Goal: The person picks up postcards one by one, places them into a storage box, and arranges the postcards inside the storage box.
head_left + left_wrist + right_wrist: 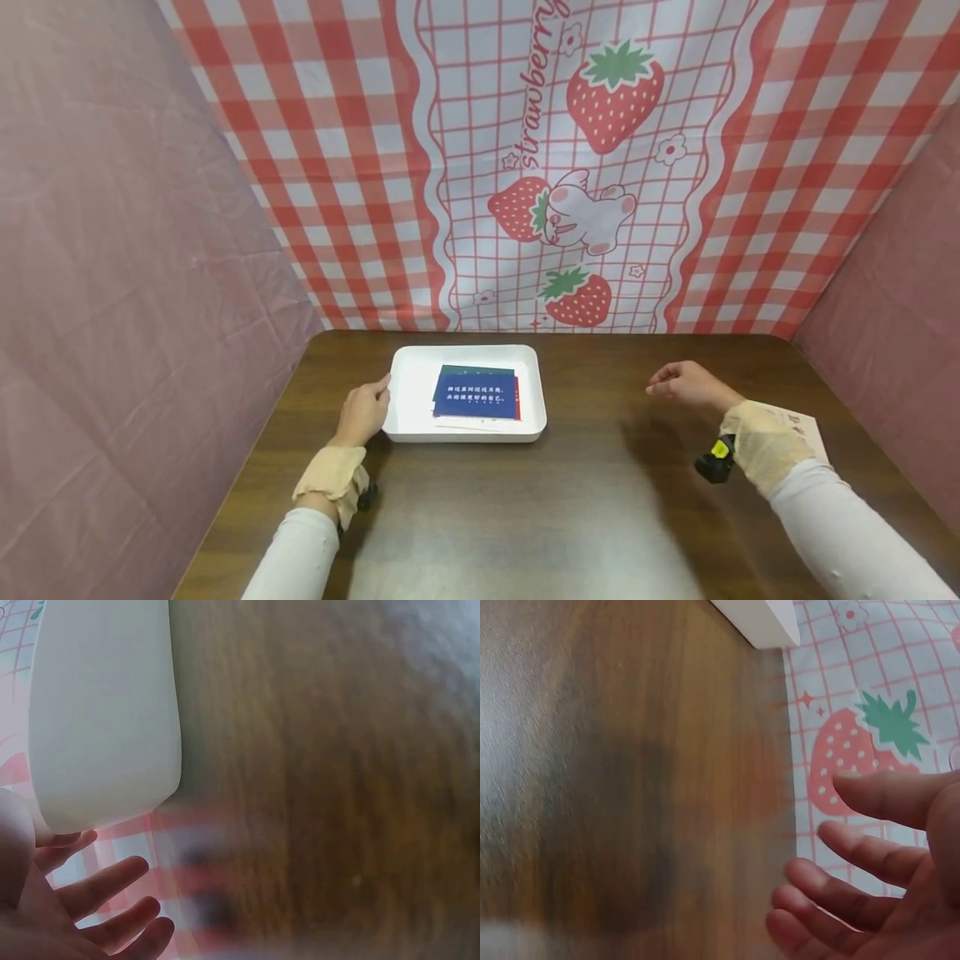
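Observation:
A shallow white tray (pixel 465 437) stands on the table left of the middle, and several cards lie stacked inside it. On top is a dark blue card (pixel 476 397) with white lettering; edges of green, red and white ones peek out beneath. My left hand (pixel 363 412) pinches the tray's left rim between thumb and index finger, while its other fingers (pixel 112 881) spread loosely outside. Over the right part of the table hovers my right hand (pixel 692 385), its fingers (pixel 847 896) loosely bent and holding nothing. The tray's corner (pixel 769 622) shows in the right wrist view.
A cream card with red print (pixel 806 429) lies at the right, partly hidden by my right wrist. The brown wooden table (pixel 480 508) ends at a strawberry-patterned cloth (pixel 555 250) behind. Pink fabric walls (pixel 150 292) flank both sides.

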Available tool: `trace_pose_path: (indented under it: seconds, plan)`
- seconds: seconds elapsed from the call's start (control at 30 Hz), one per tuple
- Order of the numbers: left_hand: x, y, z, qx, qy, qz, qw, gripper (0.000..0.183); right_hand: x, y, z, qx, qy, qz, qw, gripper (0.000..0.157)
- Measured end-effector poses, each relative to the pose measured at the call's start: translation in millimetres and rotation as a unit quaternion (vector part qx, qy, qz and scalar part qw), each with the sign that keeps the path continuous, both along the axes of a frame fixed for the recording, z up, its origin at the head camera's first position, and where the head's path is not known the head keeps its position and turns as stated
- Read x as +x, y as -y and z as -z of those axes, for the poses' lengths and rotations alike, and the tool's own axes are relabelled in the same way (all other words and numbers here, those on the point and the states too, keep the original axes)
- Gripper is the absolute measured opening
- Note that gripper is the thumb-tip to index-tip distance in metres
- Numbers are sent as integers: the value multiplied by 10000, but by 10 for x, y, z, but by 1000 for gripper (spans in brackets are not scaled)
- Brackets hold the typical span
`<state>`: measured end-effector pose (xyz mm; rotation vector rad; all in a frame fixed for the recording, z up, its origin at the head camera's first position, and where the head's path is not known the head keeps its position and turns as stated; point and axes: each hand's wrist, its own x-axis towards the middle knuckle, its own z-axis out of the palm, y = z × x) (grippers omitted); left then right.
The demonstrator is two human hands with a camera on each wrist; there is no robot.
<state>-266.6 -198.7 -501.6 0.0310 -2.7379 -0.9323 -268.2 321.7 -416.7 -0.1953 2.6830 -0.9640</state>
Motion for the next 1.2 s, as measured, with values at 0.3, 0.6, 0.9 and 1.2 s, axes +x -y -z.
trace_pose_path:
  seconds: [0.3, 0.6, 0.9, 1.2]
  plan:
    - [19, 1, 13, 87, -14, -15, 10000, 36, -41, -115, -70, 402, 311, -484, 9975, 36]
    - [22, 2, 22, 78, -39, -2, 10000, 36, -18, -261, -207, 950, -12, -581, 9938, 43]
    - [45, -5, 44, 99, 131, -20, 9999, 38, -29, -510, -180, 1202, -85, -463, 9916, 50]
    - [45, -60, 27, 159, 225, -13, 9996, 39, 13, -729, -187, 1551, -141, -763, 9849, 54]
